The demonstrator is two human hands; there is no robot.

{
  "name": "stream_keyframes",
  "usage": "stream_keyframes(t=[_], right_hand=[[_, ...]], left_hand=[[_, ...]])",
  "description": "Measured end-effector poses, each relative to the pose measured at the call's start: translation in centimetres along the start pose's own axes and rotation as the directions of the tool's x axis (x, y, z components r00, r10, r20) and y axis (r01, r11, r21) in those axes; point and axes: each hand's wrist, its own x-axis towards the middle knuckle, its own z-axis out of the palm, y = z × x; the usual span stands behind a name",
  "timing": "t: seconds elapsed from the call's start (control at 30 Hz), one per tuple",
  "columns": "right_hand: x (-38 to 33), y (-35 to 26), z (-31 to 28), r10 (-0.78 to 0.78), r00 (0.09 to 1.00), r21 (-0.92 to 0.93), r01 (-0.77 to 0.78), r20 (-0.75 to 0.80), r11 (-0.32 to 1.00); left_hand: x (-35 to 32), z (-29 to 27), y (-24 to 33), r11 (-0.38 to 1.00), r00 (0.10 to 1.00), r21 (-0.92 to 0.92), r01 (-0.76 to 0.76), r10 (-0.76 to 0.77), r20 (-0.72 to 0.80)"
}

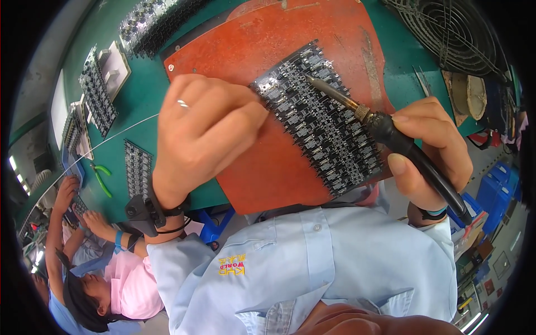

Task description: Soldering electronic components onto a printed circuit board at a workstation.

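Observation:
A dark circuit board panel [329, 125] with rows of small silvery parts lies slanted on an orange-red work mat [251, 167]. My right hand [435, 148] grips a soldering iron [385, 125] by its black handle. Its bare metal tip points left over the panel's upper part; contact cannot be made out. Just left of the panel, my left hand [209, 134] is closed, fingers curled and fingertips mostly hidden. A thin silvery wire [125, 128] runs from the left up to this hand. A dark device is strapped to my left wrist.
More board panels [97, 92] stand at left, with a stack [153, 25] beyond them. Green-handled pliers [103, 178] and another panel [137, 167] lie on the green table. Tweezers [422, 81], a spool [472, 97] and a round fan [449, 33] are at right. A co-worker [131, 285] sits lower left.

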Motion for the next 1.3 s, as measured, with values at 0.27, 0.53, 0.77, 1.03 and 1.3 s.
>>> stream_keyframes(t=[0.27, 0.53, 0.77, 1.03, 1.3], right_hand=[[0.6, 0.1, 0.5, 0.039, 0.998, 0.013, -0.039, 0.048, 0.999], [0.7, -0.2, 0.3, 0.078, 0.995, 0.006, -0.079, 0.066, 0.997], [0.8, -0.4, 0.5, 0.071, 0.995, 0.007, -0.071, 0.073, 0.997], [0.8, -0.5, 0.5, 0.071, 0.994, -0.007, -0.071, 0.078, 0.997], [0.7, -0.5, 0.5, 0.043, 0.996, -0.010, -0.043, 0.079, 0.999]], left_hand=[[-0.3, 0.3, 0.9, 0.921, 0.920, -0.152, 0.358, -0.375, -0.109], [0.9, 0.4, 0.4, 0.967, 0.966, -0.078, 0.241, -0.247, -0.082], [1.5, 0.5, 0.3, 0.980, 0.985, -0.117, 0.161, -0.167, -0.045], [2.2, 1.0, 0.4, 0.980, 0.985, -0.100, 0.171, -0.173, -0.009], [2.3, 1.4, -0.1, 0.980, 0.991, -0.151, 0.133, -0.133, 0.013]])
